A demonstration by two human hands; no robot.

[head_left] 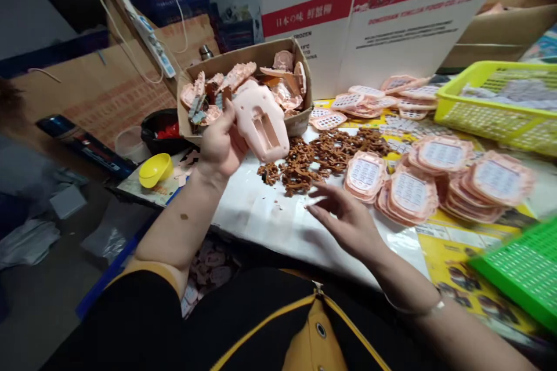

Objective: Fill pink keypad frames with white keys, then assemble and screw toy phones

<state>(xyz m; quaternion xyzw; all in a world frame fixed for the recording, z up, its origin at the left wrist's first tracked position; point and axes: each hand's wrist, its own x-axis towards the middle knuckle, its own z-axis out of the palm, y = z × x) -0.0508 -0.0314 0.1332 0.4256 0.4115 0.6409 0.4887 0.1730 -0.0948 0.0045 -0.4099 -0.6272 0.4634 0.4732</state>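
My left hand (221, 142) is closed on the edge of a pink plastic casing (261, 119), a rounded shell with a rectangular recess, and keeps it raised in front of a cardboard box. Low over the white table surface (248, 203), my right hand (343, 217) has its fingers loosely bent, thumb and forefinger apart, with nothing visible between them. Just beyond those fingertips lies a heap of small brown plastic pieces (331, 153). Stacks of pink panels with white printed centres (409, 191) stand to the right of the heap.
The cardboard box (300, 122) is full of pink parts. A yellow bowl (154, 170), a black tub (163, 133) and a dark blue flask (82, 142) are at the left. A yellow basket (500, 110) and green basket (526, 266) are at the right.
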